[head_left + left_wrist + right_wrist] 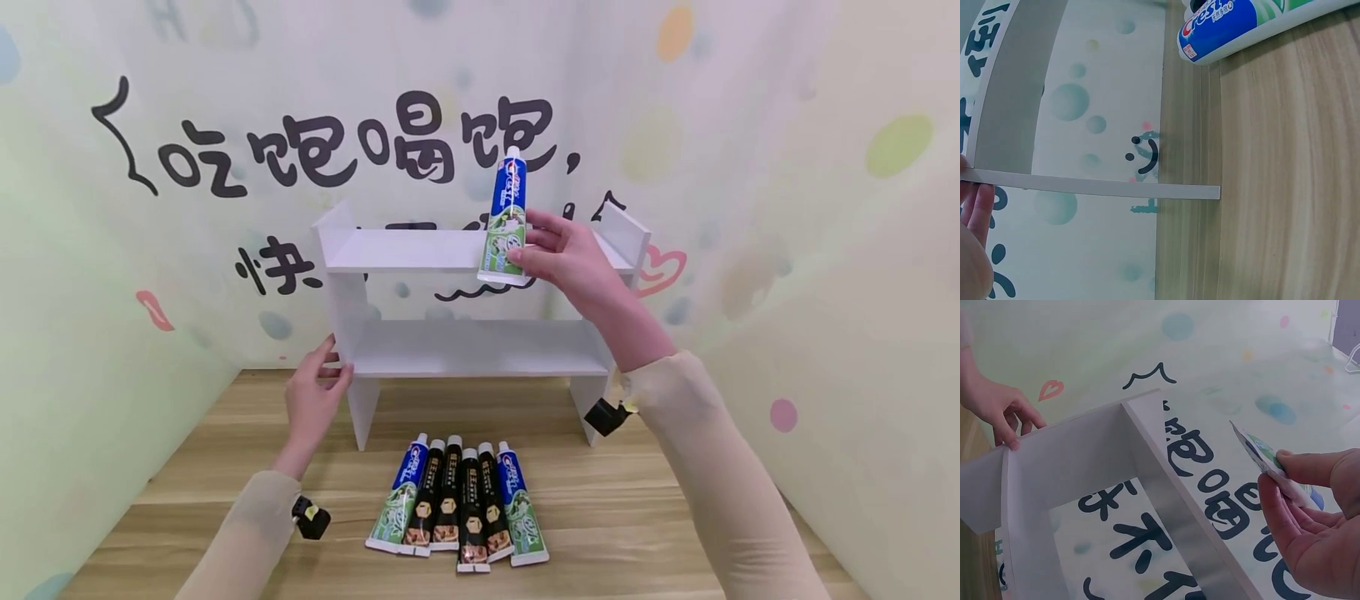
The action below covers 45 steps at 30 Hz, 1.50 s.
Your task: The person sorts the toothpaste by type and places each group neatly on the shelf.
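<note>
My right hand (573,262) pinches a blue, green and white Crest toothpaste tube (505,221) near its flat crimped end, thumb in front and fingers behind. The tube stands cap up in front of the top board of a white two-tier shelf (480,360). In the right wrist view the tube (1254,450) shows nearly edge-on. Lower on the left, my left hand (315,400) grips the edge of the shelf's left side panel (347,317) between thumb and fingers. Only part of that hand (975,244) enters the left wrist view.
On the wooden table (637,517) before the shelf lie several black toothpaste tubes (472,508), with a blue-green Crest tube (401,500) at their left and another Crest tube (522,508) at their right. A printed wall cloth (225,83) hangs behind.
</note>
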Available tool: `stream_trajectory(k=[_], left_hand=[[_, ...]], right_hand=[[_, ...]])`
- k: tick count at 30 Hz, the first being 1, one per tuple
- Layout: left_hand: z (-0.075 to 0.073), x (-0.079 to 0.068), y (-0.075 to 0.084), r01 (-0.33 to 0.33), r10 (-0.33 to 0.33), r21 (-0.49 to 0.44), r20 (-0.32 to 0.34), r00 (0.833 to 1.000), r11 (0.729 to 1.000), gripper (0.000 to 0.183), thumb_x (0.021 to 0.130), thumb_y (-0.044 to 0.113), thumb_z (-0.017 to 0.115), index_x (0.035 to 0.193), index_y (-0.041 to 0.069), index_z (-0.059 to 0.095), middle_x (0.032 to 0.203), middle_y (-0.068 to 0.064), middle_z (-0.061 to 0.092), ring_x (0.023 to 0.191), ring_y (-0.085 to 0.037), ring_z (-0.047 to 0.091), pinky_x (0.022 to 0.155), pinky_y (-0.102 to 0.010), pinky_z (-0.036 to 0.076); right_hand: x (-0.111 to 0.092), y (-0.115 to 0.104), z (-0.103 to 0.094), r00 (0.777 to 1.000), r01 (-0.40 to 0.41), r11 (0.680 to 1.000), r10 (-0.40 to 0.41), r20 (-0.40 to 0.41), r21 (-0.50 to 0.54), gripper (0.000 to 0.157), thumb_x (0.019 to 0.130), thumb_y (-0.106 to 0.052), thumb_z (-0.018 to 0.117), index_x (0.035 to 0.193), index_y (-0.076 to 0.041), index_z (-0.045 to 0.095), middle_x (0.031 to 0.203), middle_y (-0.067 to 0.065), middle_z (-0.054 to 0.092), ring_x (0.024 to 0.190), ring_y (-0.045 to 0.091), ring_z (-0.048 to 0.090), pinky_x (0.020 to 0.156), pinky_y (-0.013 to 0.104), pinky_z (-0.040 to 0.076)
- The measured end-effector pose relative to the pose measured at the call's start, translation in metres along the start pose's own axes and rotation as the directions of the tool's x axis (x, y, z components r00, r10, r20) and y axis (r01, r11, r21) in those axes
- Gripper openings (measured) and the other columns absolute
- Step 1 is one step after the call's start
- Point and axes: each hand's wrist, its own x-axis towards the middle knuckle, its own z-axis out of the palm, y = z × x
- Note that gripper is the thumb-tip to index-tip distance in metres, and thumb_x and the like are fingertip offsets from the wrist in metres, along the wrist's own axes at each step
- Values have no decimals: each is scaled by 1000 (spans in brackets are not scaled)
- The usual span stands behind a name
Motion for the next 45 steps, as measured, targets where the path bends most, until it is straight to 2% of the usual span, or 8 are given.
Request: stream_trajectory(k=[14,16,19,25,33,40,42,45], left_hand=[[1,1,2,12,-11,-21,18,1000,1000,51,84,-2,73,133,1,59,103,-25,69,74,23,50,65,3,45],[0,0,2,9,-8,-19,16,1000,1000,51,84,-3,73,133,0,59,103,-26,69,73,9,63,65,3,45],[0,-1,0,14,-14,-19,18,1000,1000,51,84,-3,73,133,-1,59,103,-26,69,74,6,64,66,2,46],[1,-2,-1,23,-22,-32,18,1000,999,52,84,-3,73,134,-1,58,103,-26,68,75,25,50,67,3,45],[2,0,-2,17,-17,-22,13,1000,1000,51,84,-1,74,133,2,60,102,-24,69,74,25,50,65,4,44],[1,0,-2,23,-23,-18,15,1000,1000,52,84,-2,74,133,2,60,101,-24,69,74,26,48,65,4,44],[1,0,-2,23,-22,-17,12,1000,1000,52,83,-3,74,133,1,60,100,-24,69,74,21,53,65,4,44],[2,1,-2,12,-12,-17,15,1000,1000,52,83,-3,74,133,2,60,100,-24,69,74,-1,68,65,3,45]], right_hand=[[30,2,13,1000,24,993,-22,-15,112,69,86,-5,75,147,-18,47,135,13,63,113,24,67,82,25,60],[34,4,16,999,32,993,-31,-13,113,69,86,-6,75,147,-18,47,135,12,63,115,24,66,84,25,60],[41,8,20,998,55,991,-55,-8,125,69,87,-4,74,148,-17,45,135,13,63,117,25,65,84,25,59],[52,9,29,999,51,992,-51,-11,115,71,87,-4,74,149,-17,43,134,12,63,115,23,66,84,25,59],[62,3,45,1000,14,983,-19,24,181,73,87,-3,73,151,-16,41,135,11,61,117,24,65,94,31,57],[65,2,60,998,28,990,-36,56,137,77,87,-3,73,153,-16,36,137,10,60,118,23,64,99,33,55],[67,3,64,997,27,990,-36,66,135,78,87,-2,72,154,-15,34,138,11,59,120,23,63,100,34,54],[69,2,67,998,24,992,-33,63,127,79,87,0,72,154,-15,33,139,11,58,120,24,63,101,34,54]])
